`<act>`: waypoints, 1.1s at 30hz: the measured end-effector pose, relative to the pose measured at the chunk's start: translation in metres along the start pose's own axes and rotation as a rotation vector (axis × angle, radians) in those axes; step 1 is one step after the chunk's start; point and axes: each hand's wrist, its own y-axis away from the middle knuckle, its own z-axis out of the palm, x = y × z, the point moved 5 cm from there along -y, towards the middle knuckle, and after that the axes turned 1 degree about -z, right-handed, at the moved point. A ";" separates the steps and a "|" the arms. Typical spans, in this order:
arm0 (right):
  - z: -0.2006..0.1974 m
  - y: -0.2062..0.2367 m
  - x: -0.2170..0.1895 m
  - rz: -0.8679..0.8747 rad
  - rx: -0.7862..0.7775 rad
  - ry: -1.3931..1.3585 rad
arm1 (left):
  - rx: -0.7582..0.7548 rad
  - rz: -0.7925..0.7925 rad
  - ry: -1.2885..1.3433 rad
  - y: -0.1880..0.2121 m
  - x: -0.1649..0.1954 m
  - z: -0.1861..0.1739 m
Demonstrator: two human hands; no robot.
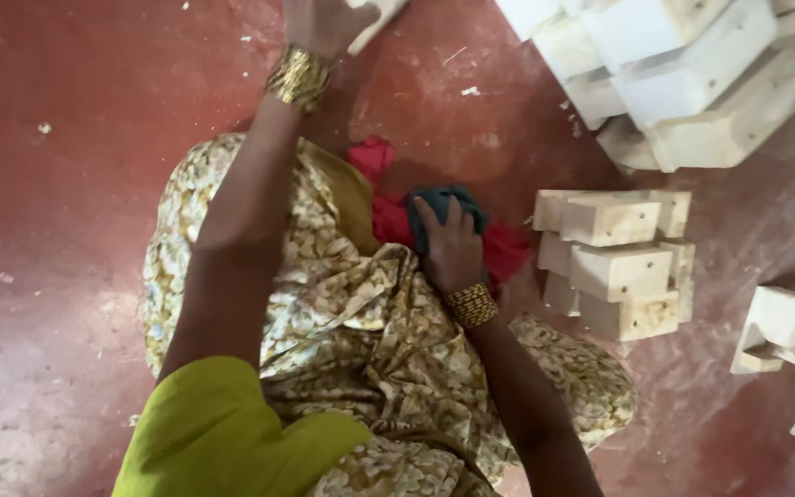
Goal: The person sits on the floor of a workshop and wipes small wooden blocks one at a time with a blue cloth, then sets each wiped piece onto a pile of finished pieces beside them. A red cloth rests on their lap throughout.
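Reaching far forward, your left hand (324,20) grips a pale wooden block (372,18) at the top edge of the view, fingers closed around its near end, so most of the block and part of the hand are cut off by the frame. Your right hand (451,247) rests closer in, just ahead of your lap, fingers spread and pressed down on a dark teal cloth (453,204) that lies bunched on top of a red cloth (388,216); it presses the teal cloth rather than clenching it. The two hands are well apart, the block far ahead of the cloths. Just beside your right hand, to its right, stands a small stack of wooden blocks (616,262) on the red floor (75,147). A larger pile of blocks (692,74) lies beyond it, and a few loose blocks (784,322) sit at the right edge.
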 end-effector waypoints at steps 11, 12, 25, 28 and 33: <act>-0.008 0.010 0.020 -0.061 0.155 -0.051 | -0.083 0.432 0.362 0.062 0.068 -0.017; -0.011 0.017 0.023 -0.073 0.180 -0.059 | -0.108 0.396 0.365 0.079 0.060 -0.016; -0.029 0.030 0.023 -0.055 0.096 -0.383 | -0.404 0.181 -0.049 0.111 0.026 0.024; -0.047 0.010 0.059 -0.056 0.253 -0.669 | -0.350 0.185 -0.115 0.100 0.045 0.014; -0.064 -0.081 0.111 -0.074 0.405 -0.370 | -0.615 0.151 -0.299 0.084 0.061 0.030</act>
